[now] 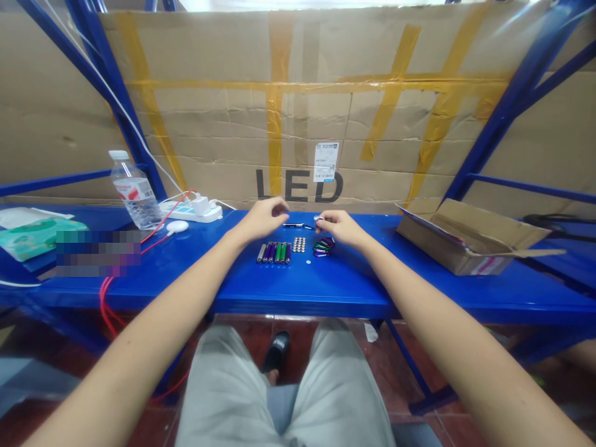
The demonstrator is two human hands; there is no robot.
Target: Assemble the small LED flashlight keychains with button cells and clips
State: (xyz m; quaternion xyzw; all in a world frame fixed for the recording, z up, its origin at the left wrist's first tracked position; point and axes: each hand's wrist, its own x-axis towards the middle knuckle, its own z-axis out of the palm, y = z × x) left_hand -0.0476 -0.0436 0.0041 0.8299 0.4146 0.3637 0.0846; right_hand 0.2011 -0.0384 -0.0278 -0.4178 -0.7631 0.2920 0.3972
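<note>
My left hand [266,218] hovers over the blue bench with its fingers curved and apart, holding nothing that I can see. Just right of its fingertips lies a slim dark pen-like piece [293,225] with a shiny end. Pinched in my right hand [342,226] is a small silvery round piece [318,218], too small to tell its kind. Closer to me, several small metal tubes [274,252] in silver, purple and green lie side by side. Beside them sit button cells [299,244] in a grid, then a pile of coloured carabiners [323,247]. A small pale disc [308,262] lies in front.
An open cardboard box [465,248] stands at the right of the bench [335,288]. On the left are a water bottle [135,192], a power strip [200,210], red cables [106,298] and a green packet [41,236]. A large taped carton [223,136] closes off the back.
</note>
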